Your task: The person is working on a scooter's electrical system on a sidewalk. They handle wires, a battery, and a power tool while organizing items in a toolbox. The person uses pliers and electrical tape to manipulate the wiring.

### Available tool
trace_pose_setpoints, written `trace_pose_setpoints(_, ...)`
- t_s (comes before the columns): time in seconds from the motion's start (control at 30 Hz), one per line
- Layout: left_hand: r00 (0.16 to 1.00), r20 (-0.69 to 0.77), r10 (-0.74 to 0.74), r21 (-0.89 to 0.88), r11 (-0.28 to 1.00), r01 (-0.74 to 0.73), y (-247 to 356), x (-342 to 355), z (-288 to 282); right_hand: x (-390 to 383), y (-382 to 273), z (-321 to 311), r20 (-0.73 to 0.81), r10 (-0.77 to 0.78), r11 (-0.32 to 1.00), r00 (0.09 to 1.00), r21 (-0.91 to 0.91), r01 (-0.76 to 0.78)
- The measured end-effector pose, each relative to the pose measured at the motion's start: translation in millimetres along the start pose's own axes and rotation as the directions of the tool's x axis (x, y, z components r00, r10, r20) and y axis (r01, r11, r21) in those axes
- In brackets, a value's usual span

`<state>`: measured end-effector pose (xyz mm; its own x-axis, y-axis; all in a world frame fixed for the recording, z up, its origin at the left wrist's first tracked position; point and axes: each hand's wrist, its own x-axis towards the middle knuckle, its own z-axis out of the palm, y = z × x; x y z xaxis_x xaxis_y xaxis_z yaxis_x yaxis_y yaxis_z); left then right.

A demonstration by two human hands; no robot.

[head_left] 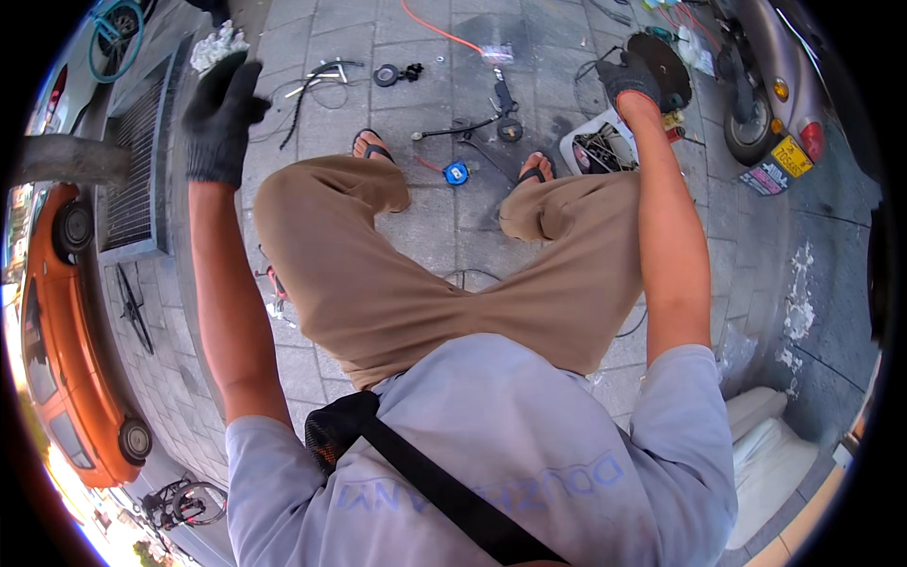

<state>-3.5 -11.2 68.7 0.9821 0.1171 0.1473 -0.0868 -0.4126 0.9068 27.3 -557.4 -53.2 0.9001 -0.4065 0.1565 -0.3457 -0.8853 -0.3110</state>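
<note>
My left hand (pixel 225 118), in a dark knitted glove, is raised at the far left with fingers apart and nothing visible in them. Just beyond it shows a crumpled white wad (pixel 217 47). My right hand (pixel 630 79), gloved too, reaches beside a dark round disc (pixel 667 74); its fingers blend into the dark things around it, so what it grips, if anything, is unclear. Below that hand stands a white bin (pixel 571 151) filled with metal parts or tools. A thin black cable (pixel 580 87) loops beside the right hand.
Between my feet lie a blue round case (pixel 455 173), a black hose (pixel 458 129) and a black lever-like part (pixel 504 92). Further off are a black tape roll (pixel 385 75) and an orange cord (pixel 439 31). A scooter (pixel 770 85) is parked at right, a metal grate (pixel 142 161) at left.
</note>
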Motion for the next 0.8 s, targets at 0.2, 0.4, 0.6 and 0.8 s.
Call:
trace_pose_setpoints(0.2, 0.960, 0.271, -0.066, -0.729, 0.638, 0.249, -20.4, 54.3, 79.4, -11.3, -22.5, -44.6, -0.243, 0.350, 0.856, 0.905, 0.475, -0.204)
trace_pose_setpoints(0.4, 0.846, 0.283, -0.452, -0.935, 0.067, 0.348, -43.8, 63.4, 79.7, -6.9, -21.2, -70.4, 0.238, 0.299, -0.356, 0.924, 0.926, -0.124)
trace_pose_setpoints(0.6, 0.910, 0.215, -0.354, -0.951, 0.135, 0.277, -51.7, 93.7, 66.7, -34.1, -93.6, -40.2, 0.250, 0.231, 0.219, 0.940, 0.928, -0.301)
trace_pose_setpoints(0.8, 0.924, 0.190, -0.332, -0.949, 0.180, 0.260, -48.5, 92.6, 60.4, -63.7, -99.0, 74.9, 0.341, -0.197, 0.913, 0.919, 0.406, 0.045)
